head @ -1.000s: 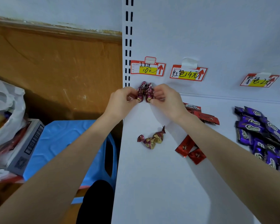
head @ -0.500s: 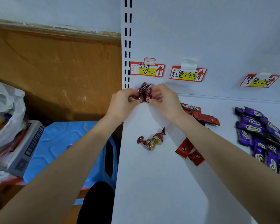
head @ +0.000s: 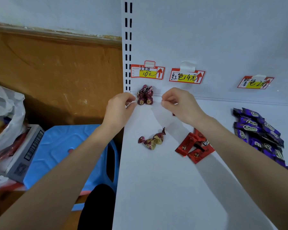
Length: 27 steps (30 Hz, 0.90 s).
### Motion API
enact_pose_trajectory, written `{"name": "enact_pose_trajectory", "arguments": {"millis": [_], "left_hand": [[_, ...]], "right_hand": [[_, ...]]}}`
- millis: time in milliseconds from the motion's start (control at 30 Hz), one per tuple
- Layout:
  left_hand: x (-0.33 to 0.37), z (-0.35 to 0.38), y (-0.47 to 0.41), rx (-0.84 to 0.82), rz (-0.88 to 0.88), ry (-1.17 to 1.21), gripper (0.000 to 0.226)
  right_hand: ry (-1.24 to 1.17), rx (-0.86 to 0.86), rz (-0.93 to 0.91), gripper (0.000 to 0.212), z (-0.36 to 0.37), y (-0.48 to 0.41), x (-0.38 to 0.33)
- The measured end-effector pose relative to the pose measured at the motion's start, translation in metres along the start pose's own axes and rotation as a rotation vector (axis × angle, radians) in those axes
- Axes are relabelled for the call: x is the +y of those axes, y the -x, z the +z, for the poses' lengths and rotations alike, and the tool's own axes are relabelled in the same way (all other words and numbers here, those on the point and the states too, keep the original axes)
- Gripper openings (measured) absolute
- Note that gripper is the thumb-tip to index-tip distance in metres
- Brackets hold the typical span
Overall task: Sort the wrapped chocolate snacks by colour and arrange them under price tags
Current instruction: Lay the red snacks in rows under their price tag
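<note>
My grips, left hand [head: 121, 107] and right hand [head: 179, 105], curl empty beside the stacked maroon sweets [head: 145, 95] between them; loose sweets [head: 152, 140] and red packets [head: 194, 146] nearer me look unplaced.

A white shelf [head: 156, 188] carries 4 groups of sweets. A cluster of upright maroon-and-gold candies [head: 145, 95] stands in its back left corner. Nearer the front, by the left edge, 2 loose twist-wrapped candies [head: 152, 139] lie touching. Overlapping red packets [head: 194, 146] lie mid-shelf, and a pile of purple packets [head: 258, 130] lies toward the right edge.
</note>
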<state>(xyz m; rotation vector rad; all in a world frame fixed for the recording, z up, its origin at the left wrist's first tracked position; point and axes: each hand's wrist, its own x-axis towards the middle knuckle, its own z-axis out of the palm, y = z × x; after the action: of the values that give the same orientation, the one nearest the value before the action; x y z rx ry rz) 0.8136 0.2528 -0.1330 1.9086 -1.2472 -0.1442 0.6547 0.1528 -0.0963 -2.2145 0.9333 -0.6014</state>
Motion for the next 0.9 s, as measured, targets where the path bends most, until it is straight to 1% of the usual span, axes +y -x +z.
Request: {"name": "enact_pose_trajectory", "arguments": {"millis": [33, 100, 233, 267, 367, 433, 467, 533, 633, 700, 833, 900], "left_hand": [[0.002, -0.004, 0.006, 0.015, 0.005, -0.007, 0.016], [0.007, -0.012, 0.023, 0.007, 0.026, -0.006, 0.014], [0.018, -0.026, 0.062, -0.104, 0.08, 0.026, 0.012], [0.02, -0.028, 0.071, -0.14, 0.077, 0.026, 0.017], [0.028, -0.027, 0.092, -0.251, 0.089, -0.076, 0.048], [0.034, -0.024, 0.098, -0.281, 0.126, -0.187, 0.062], [0.037, -0.023, 0.099, -0.286, 0.143, -0.234, 0.064], [0.042, -0.019, 0.099, -0.285, 0.173, -0.291, 0.056], [0.046, -0.017, 0.097, -0.222, 0.189, -0.233, 0.031], [0.044, -0.019, 0.097, -0.18, 0.147, -0.151, 0.023], [0.038, -0.025, 0.102, -0.159, 0.032, -0.004, 0.02], [0.039, -0.028, 0.103, -0.131, -0.065, 0.193, 0.015]], "right_hand": [[0.019, -0.021, -0.012, 0.006, -0.006, 0.006, -0.001], [0.048, -0.087, -0.045, 0.008, -0.015, 0.021, -0.003], [0.153, -0.25, -0.136, 0.011, -0.019, 0.051, -0.004], [0.182, -0.274, -0.152, 0.016, -0.016, 0.056, -0.003], [0.244, -0.331, -0.164, 0.033, -0.01, 0.066, 0.001], [0.263, -0.341, -0.188, 0.036, -0.007, 0.069, 0.0], [0.283, -0.334, -0.215, 0.035, -0.006, 0.07, -0.001], [0.333, -0.313, -0.252, 0.029, -0.005, 0.071, -0.002], [0.306, -0.295, -0.227, 0.011, -0.005, 0.075, -0.004], [0.218, -0.267, -0.168, 0.004, -0.007, 0.077, -0.006], [-0.027, -0.182, -0.032, 0.004, -0.018, 0.079, -0.013], [-0.196, -0.164, 0.006, 0.007, -0.021, 0.079, -0.018]]}}
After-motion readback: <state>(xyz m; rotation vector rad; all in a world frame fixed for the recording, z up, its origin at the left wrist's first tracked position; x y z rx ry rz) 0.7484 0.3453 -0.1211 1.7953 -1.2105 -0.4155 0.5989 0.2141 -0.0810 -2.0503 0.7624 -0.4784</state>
